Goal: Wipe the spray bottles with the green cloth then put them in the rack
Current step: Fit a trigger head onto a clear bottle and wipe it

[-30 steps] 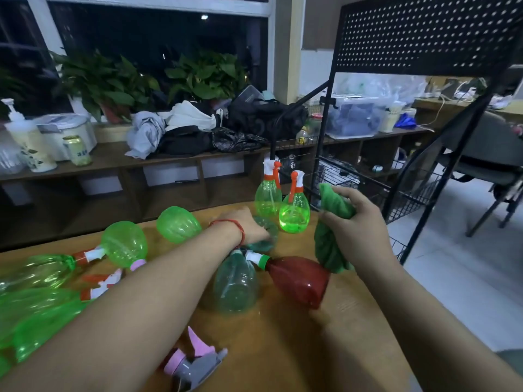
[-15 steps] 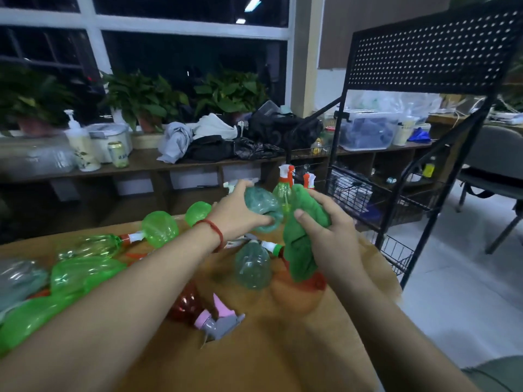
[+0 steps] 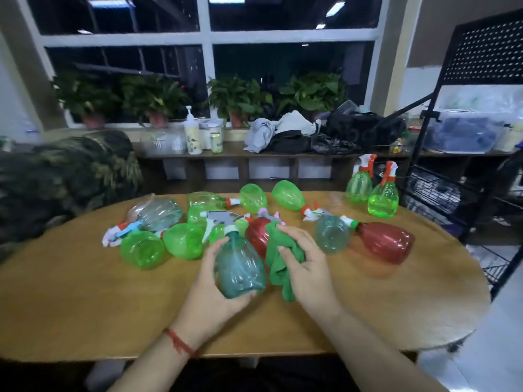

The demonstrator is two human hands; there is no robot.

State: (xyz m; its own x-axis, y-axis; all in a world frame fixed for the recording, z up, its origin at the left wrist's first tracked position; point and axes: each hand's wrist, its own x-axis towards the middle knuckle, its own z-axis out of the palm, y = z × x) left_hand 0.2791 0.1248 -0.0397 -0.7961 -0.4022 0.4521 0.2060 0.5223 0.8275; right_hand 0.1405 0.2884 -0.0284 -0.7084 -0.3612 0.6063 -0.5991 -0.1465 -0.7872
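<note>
head view, wooden table (image 3: 85,306), black rack (image 3: 486,52), dark window (image 3: 283,60)

No writing can be read anywhere in the view. The pump bottle (image 3: 193,137) on the shelf (image 3: 285,154) under the window carries a pale printed label, but its letters are too blurred to make out. The small can (image 3: 216,142) standing near it on the same shelf also has a label, with marks too small and soft to read.
</note>
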